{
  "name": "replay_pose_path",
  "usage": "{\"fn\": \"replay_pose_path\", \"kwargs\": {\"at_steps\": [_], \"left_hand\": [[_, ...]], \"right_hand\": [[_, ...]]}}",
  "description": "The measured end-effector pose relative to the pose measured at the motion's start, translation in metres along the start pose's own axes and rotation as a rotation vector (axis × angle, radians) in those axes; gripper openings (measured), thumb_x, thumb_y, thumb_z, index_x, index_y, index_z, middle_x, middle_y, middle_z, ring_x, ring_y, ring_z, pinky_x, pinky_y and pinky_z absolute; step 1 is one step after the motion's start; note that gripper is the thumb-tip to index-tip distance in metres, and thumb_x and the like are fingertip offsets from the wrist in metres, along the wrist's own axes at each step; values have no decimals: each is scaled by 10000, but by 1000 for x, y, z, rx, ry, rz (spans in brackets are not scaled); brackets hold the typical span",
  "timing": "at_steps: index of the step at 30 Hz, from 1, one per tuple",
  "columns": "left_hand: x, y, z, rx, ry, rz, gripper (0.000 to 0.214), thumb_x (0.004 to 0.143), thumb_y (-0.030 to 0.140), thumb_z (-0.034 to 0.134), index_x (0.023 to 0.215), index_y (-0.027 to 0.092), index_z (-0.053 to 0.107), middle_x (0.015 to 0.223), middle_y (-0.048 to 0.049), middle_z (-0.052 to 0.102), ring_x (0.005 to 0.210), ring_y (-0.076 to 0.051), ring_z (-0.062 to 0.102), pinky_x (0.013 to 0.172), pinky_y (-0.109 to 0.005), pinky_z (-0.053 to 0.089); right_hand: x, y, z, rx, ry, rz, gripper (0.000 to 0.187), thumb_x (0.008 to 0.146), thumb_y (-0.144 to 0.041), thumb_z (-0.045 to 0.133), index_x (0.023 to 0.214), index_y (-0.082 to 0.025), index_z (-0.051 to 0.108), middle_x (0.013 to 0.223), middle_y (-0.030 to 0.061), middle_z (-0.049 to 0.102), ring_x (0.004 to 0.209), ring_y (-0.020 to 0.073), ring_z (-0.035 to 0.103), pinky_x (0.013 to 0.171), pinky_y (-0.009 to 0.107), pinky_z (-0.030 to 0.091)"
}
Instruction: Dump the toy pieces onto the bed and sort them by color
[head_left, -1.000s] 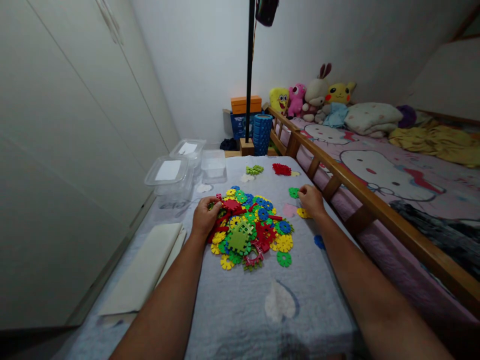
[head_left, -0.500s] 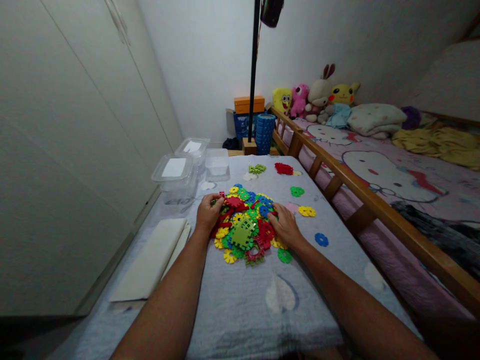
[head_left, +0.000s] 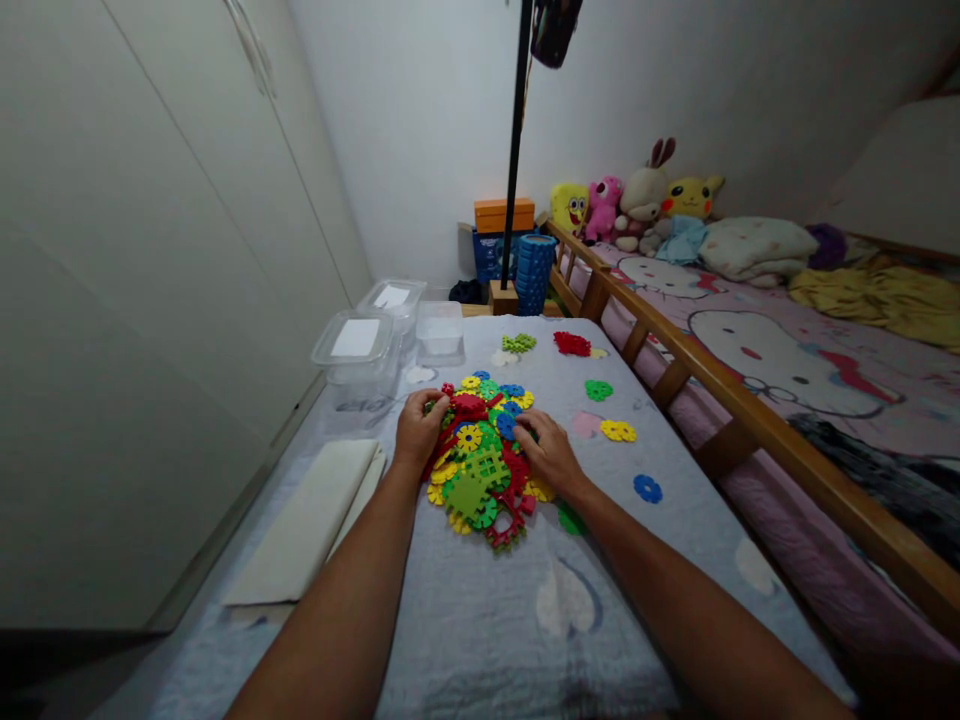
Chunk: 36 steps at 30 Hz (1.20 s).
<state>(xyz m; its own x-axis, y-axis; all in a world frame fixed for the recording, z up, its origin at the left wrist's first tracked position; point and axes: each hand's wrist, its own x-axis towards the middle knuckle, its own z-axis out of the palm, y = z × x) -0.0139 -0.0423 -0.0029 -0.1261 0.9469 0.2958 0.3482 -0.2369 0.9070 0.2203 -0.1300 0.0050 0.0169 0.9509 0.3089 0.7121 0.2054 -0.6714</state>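
Observation:
A heap of plastic building pieces in red, green, yellow and blue lies on the cloth-covered table. Most look like notched, flower-shaped discs, with larger square plates among them. My left hand rests curved against the heap's left edge, thumb and fingers apart near red pieces; some of its fingertips are hidden. At the right side, my right hand leans over the pieces with bent, parted fingers touching near a blue disc. Neither hand visibly lifts a piece.
Separate groups of green pieces, red pieces and yellow discs lie beyond and right, with a blue disc. Clear plastic containers stand back left, near a folded pale sheet. A wooden bed rail borders the right.
My right hand has moved left, pushing into the heap, which is now narrower. Pieces on top have shifted, and the green plate has slid nearer to me. My left hand stays at the heap's edge.

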Motion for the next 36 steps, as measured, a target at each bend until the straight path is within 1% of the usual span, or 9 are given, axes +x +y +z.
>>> {"fn": "replay_pose_path", "kwargs": {"at_steps": [3,6,10,13,15,20,25,28,36], "left_hand": [[0,1,0,1,6,-5,278,789,454,615,880,204,697,1009,-64,701,1048,-248,644,1051,-410,466],[1,2,1,12,4,7,254,790,442,617,859,210,694,1005,-57,700,1044,-242,644,1048,-399,467],[0,2,0,25,-13,22,237,795,427,614,862,214,693,1001,-51,703,1041,-236,645,1043,-387,466],[-1,2,0,25,-8,26,230,798,421,613,858,214,692,993,-50,704,1031,-234,644,1032,-384,467],[-1,2,1,26,-10,34,218,798,412,614,848,214,691,981,-50,703,1024,-236,643,1028,-388,467],[-1,6,1,38,-25,31,186,793,388,619,824,216,682,960,-44,696,1004,-230,644,1008,-379,475],[-2,7,0,48,-31,34,169,793,373,623,822,218,684,978,-48,701,1022,-236,640,1020,-386,465],[-2,6,0,53,-36,32,175,791,375,625,830,216,688,981,-49,700,1023,-236,639,1017,-384,463],[-2,9,0,49,-32,24,167,785,366,628,830,216,686,987,-48,700,1023,-230,637,1021,-375,466]], "right_hand": [[14,6,-11,91,73,32,272,960,-330,456,1011,-219,699,1083,83,707,1078,216,636,983,342,468],[39,14,-18,8,85,114,225,885,-226,506,981,-195,708,1072,93,711,1039,220,643,964,348,471],[71,22,-10,-128,10,235,299,801,-212,629,1085,-158,706,1123,123,711,1016,228,645,941,347,470],[81,28,-1,-173,50,245,339,760,-274,702,1086,-180,717,1038,97,724,971,228,640,925,353,468],[81,32,0,-121,36,228,301,734,-282,709,1021,-193,730,948,60,726,902,210,638,865,330,479],[74,42,-14,232,-100,229,177,685,-277,674,837,-187,686,734,-20,671,697,162,601,649,261,455],[71,46,-27,414,-56,248,252,711,-446,679,703,-206,605,625,-42,568,603,137,510,568,250,398],[70,44,-28,490,-45,272,315,733,-512,670,694,-210,591,598,-48,520,556,123,454,521,246,354],[68,27,-28,650,-185,268,353,680,-497,736,844,-196,648,670,-47,587,560,106,458,538,238,356]]}}
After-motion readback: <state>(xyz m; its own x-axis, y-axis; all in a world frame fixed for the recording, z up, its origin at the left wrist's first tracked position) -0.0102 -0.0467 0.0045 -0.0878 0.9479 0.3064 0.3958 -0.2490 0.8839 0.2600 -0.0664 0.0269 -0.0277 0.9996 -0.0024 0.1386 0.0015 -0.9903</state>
